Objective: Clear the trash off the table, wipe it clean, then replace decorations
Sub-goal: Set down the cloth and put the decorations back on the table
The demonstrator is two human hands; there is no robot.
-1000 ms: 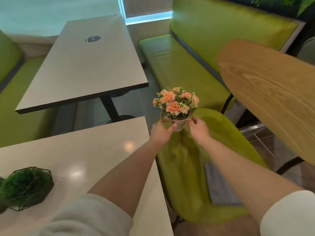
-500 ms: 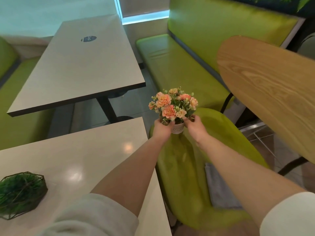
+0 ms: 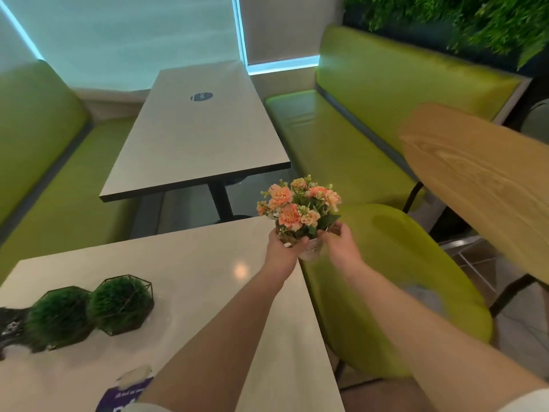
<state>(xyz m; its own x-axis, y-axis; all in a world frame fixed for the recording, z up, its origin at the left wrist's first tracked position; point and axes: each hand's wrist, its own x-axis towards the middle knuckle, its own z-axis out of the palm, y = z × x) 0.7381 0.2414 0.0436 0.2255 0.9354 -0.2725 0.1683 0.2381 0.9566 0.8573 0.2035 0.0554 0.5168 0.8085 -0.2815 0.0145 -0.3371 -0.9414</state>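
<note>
We are noting both hands wrapped around one small white pot (image 3: pixel 309 251): the left hand (image 3: pixel 283 248) is grasping its near-left side, thumb across the front, and the right hand (image 3: pixel 341 242) is cupping its right side. The pot is holding a bunch of peach-orange flowers (image 3: pixel 297 207) with green leaves; soil or filler is not showing. We are seeing the pot in the air, at the far right corner of the tabletop (image 3: pixel 190 263), partly over the green chair seat (image 3: pixel 395 263); whether its base is touching the edge we cannot tell. Further left, two round green plants in wire-frame holders (image 3: pixel 120 304) are standing side by side on the tabletop, one plant to each frame. We are judging the clearing and wiping as largely finished and the replacing of decorations as under way, flowers being the piece in hand. A purple card (image 3: pixel 124 396) and a pale scrap (image 3: pixel 133 377) are lying at the near edge; trash or not, unclear. A dark blurred object (image 3: pixel 10 322) is sitting at far left.
</note>
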